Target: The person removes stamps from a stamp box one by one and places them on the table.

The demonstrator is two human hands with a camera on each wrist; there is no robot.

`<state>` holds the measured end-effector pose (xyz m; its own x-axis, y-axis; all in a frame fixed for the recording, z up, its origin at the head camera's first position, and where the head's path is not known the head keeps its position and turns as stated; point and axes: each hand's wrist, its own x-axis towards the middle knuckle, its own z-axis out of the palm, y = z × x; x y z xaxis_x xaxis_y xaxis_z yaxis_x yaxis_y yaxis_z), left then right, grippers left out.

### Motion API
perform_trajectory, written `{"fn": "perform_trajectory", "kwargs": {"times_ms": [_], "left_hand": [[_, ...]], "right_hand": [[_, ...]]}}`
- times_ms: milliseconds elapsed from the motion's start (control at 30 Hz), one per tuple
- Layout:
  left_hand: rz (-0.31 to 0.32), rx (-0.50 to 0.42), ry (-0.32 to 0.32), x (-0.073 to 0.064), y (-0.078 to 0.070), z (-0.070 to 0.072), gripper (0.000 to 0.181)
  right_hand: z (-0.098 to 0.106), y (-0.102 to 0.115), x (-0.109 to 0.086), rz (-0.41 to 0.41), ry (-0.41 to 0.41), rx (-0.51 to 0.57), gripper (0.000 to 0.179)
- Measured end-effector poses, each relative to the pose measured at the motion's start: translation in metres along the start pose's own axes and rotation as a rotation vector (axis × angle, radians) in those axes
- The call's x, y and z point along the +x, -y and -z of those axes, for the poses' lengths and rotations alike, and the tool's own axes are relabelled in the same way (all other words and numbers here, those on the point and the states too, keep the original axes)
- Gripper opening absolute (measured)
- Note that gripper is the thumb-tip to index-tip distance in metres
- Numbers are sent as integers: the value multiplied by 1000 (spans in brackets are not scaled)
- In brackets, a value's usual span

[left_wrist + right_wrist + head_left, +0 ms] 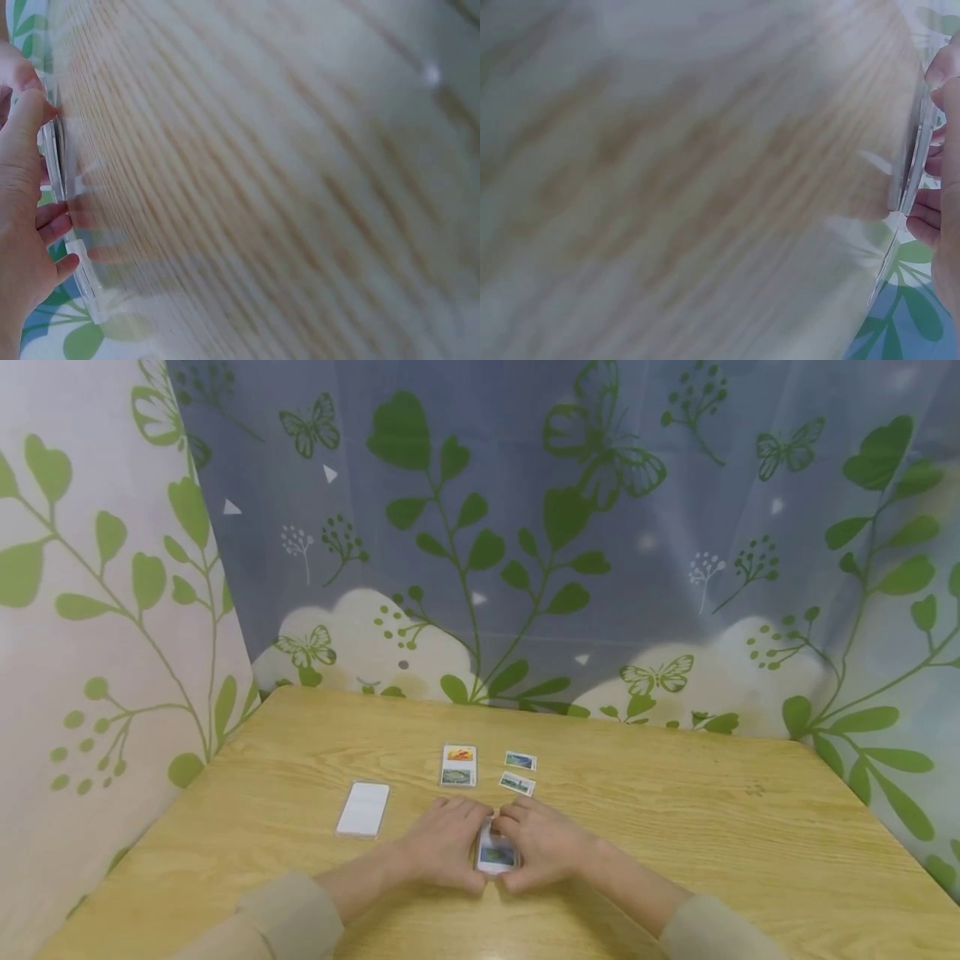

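Both hands hold a small clear case (pixel 497 857) low over the near middle of the table, with a picture on white showing inside it. My left hand (pixel 450 842) grips its left side, the thumb at the near edge and the fingers toward the far end. From the other side my right hand (pixel 546 843) holds it the same way, its fingers covering part of the top. In the right wrist view the case (pixel 911 161) is seen edge-on as thin layers. The left wrist view shows its edge (pixel 57 154) between thumb and fingers.
Beyond the hands lies a clear case with two pictures (pixel 459 766), one orange and one green. To its right are two loose stamp-like pictures (pixel 521 762). A clear case with a blank white face (pixel 363 809) lies left of the hands. Patterned curtains (pixel 510 527) border the wooden table (pixel 712 827).
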<state>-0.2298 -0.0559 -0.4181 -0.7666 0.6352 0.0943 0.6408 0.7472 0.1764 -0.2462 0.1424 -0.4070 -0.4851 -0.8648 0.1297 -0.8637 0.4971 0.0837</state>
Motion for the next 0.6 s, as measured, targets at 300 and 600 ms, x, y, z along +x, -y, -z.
{"fn": "perform_trajectory", "kwargs": {"times_ms": [300, 600], "left_hand": [[-5, 7, -2, -1, 1, 0, 80], [-7, 29, -10, 0, 0, -1, 80]], "right_hand": [[-2, -1, 1, 25, -46, 8, 55], [-6, -4, 1, 50, -93, 3, 55]]}}
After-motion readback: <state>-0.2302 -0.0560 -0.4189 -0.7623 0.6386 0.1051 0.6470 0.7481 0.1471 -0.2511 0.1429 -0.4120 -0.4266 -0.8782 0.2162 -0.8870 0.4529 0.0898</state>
